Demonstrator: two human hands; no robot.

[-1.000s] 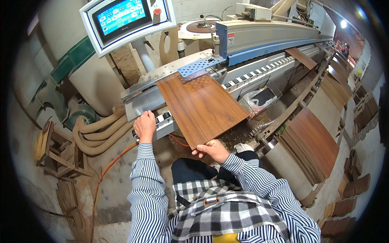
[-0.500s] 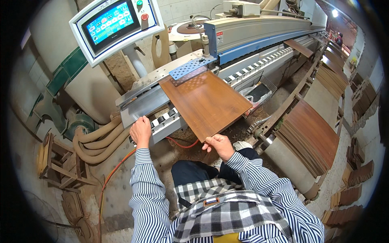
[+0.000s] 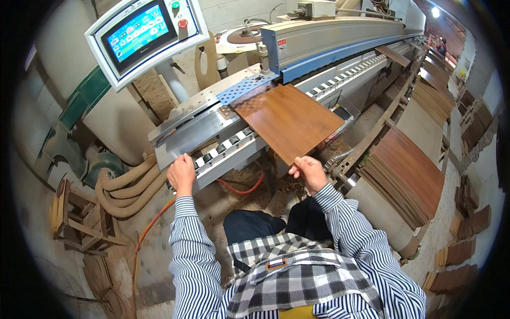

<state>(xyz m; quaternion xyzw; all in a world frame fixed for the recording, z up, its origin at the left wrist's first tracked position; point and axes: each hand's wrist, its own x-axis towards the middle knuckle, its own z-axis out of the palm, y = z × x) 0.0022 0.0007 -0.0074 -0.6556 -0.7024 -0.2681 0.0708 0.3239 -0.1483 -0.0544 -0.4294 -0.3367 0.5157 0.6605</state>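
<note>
A brown wood-grain panel [image 3: 291,123] lies flat across the infeed of a long edge-banding machine [image 3: 340,45]. Its far left edge runs under a blue perforated guard plate [image 3: 247,87]. My right hand [image 3: 310,171] is closed, with thumb and fingers pinching the panel's near corner. At the near end of the white roller rail [image 3: 226,166], my left hand [image 3: 181,173] is closed over the rail's end, its fingertips partly hidden. Black rollers along this rail show between my left hand and the panel.
A lit control screen [image 3: 139,34] on a post stands at the upper left. Brown panels [image 3: 406,175] are stacked on a roller conveyor to my right. Thick hoses [image 3: 127,186], a wooden stool [image 3: 85,215] and a red air line [image 3: 247,189] lie to the left and below.
The panel has slid right and away along the machine, and my right hand has moved with its corner. My left hand remains at the rail's end.
</note>
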